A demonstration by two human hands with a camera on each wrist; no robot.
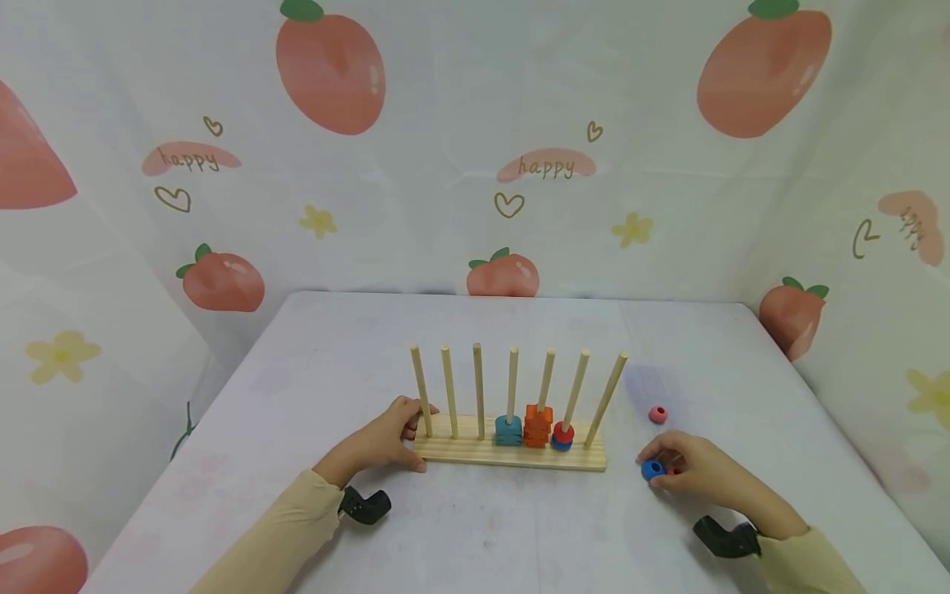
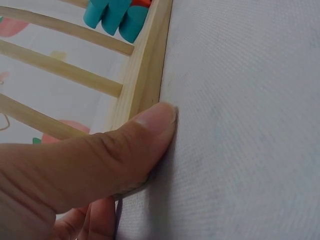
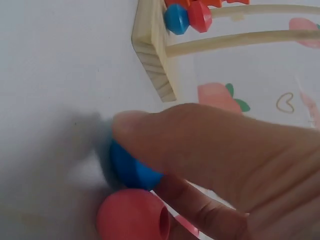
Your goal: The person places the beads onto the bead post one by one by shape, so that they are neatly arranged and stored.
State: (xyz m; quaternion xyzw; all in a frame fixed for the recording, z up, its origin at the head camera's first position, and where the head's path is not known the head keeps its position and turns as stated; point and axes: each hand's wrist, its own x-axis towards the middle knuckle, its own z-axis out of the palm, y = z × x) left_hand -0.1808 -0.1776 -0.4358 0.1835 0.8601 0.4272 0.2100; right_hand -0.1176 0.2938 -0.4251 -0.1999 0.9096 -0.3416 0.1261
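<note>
A wooden peg rack [image 1: 453,450] with a row of upright pegs stands on the table. My left hand [image 1: 386,433] grips its left end, the thumb [image 2: 150,125] lying along the front edge of the base. Teal pieces [image 1: 509,431], a stack of orange pieces [image 1: 538,426], and a red bead [image 1: 563,431] over a blue one [image 1: 562,444] sit on separate pegs. Right of the rack, my right hand [image 1: 698,466] pinches a blue bead [image 3: 131,167] between thumb and fingers. A pinkish-red bead [image 3: 132,215] lies right beside it, partly hidden by the hand in the head view.
Farther back on the right, a loose pink bead [image 1: 658,414] lies on the white table [image 1: 475,528]. A fruit-patterned cloth [image 1: 445,165] hangs behind and at the sides. Black wrist mounts [image 1: 727,538] sit on both forearms.
</note>
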